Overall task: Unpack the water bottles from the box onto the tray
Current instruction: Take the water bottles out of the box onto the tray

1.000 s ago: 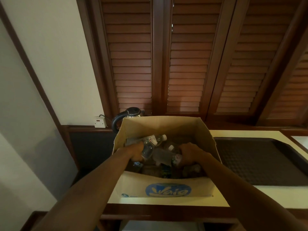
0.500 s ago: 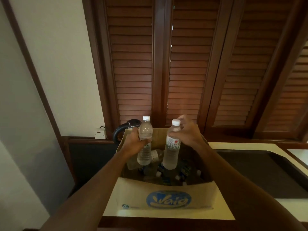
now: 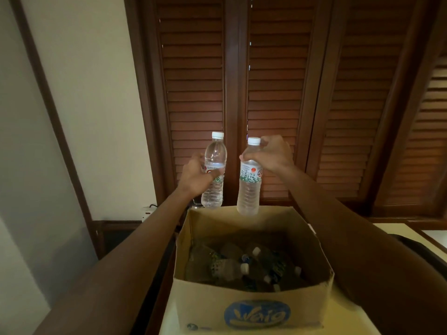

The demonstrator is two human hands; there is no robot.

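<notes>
An open cardboard box [image 3: 251,310] with a blue logo stands on the counter in front of me. Several clear water bottles [image 3: 229,269] lie jumbled inside it. My left hand [image 3: 193,177] grips one upright water bottle [image 3: 214,189] around its label, held high above the box's back left corner. My right hand [image 3: 273,153] holds a second upright bottle [image 3: 249,189] by its neck, just above the box's back wall. Of the dark tray [image 3: 420,247] only a sliver shows at the right, behind my right forearm.
Brown louvered wooden doors [image 3: 273,93] fill the wall behind the box. A white wall socket [image 3: 147,211] with a black cable sits at the left, above a dark wooden ledge. The pale counter [image 3: 396,228] runs to the right.
Both hands went from reaching into the box to lifting one bottle each. The bottles now hang clear above the box rim, higher than half a second ago.
</notes>
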